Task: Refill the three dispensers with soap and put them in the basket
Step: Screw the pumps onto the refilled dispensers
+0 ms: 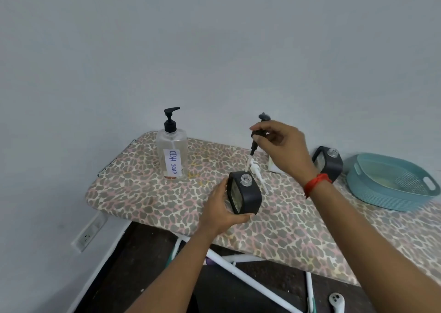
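My left hand [223,211] grips a black square dispenser [245,193] on the leopard-print board; its clear threaded neck is uncovered. Above it, my right hand [284,149] pinches a black pump head [259,131] whose white tube hangs down toward the neck. A white pump [256,171] lies on the board just behind the dispenser. A second black dispenser [330,163] with no pump stands at the right, partly behind my right wrist. A clear bottle labelled DISH SOAP [171,155] with a black pump stands at the back left. A teal basket [372,193] sits far right.
The board [143,193] stands against a grey wall; its front edge runs diagonally below my arms. White frame legs [248,279] and a dark floor show underneath. A wall socket [89,231] is at the lower left. A small pale box [272,165] hides behind my right hand.
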